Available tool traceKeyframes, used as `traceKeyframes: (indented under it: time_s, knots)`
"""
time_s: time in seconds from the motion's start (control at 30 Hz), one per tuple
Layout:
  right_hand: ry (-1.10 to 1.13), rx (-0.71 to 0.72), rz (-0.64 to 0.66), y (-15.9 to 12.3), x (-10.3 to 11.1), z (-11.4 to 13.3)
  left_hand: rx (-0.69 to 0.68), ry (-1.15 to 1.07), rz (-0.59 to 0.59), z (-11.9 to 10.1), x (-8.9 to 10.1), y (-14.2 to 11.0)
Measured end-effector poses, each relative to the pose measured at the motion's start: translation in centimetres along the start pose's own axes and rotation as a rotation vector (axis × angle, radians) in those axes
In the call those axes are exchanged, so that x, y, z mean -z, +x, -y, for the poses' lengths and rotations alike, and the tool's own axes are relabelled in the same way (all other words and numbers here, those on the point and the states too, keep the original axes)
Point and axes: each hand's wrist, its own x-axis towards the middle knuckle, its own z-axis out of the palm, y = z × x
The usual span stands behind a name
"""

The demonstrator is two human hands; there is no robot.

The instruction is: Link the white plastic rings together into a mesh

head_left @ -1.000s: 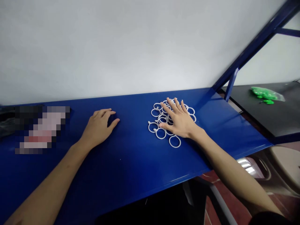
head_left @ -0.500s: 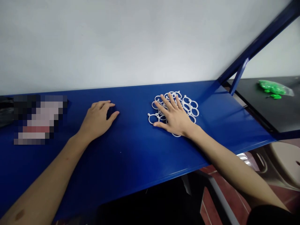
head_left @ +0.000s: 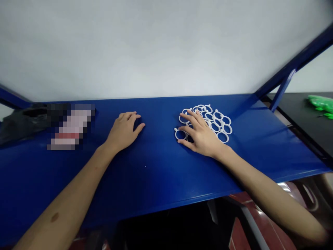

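Note:
Several white plastic rings, each with a small knob on its rim, lie in an overlapping heap on the blue table. My right hand rests over the heap's left and front part with fingers spread, its fingertips at the rings, and hides some of them. One ring at the heap's left edge lies by my thumb and fingertips. My left hand lies on the bare tabletop left of the heap, its fingers loosely stretched and thumb apart, holding nothing.
A blurred-out pale item and a black plastic bag lie at the left. Behind the table rises a white wall. A blue metal brace stands at the right, beyond it a dark table with a green bagged item.
The view has turned left, so everything sits farther right. My right hand has drawn back slightly towards the front left of the heap, its fingers more bent, uncovering more rings. My left hand stays put.

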Motion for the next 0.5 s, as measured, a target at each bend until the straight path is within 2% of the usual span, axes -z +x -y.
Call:
traceKeyframes:
  time_s: [0.17,0.27,0.4,0.5]
  knots:
    - [0.067,0.041,-0.016,0.6,-0.5,0.6,-0.006,0.007,0.016,-0.3,0.1,-0.1]
    - [0.114,0.03,-0.013,0.9,0.1,0.5,-0.012,0.004,0.007,-0.1,-0.1,-0.1]
    - [0.155,-0.059,-0.046,0.1,2.1,-1.3,-0.031,0.037,-0.005,0.0,0.0,-0.1]
    - [0.142,-0.095,-0.037,-1.0,3.0,-3.0,-0.118,0.091,-0.092,-1.5,0.6,-0.5]
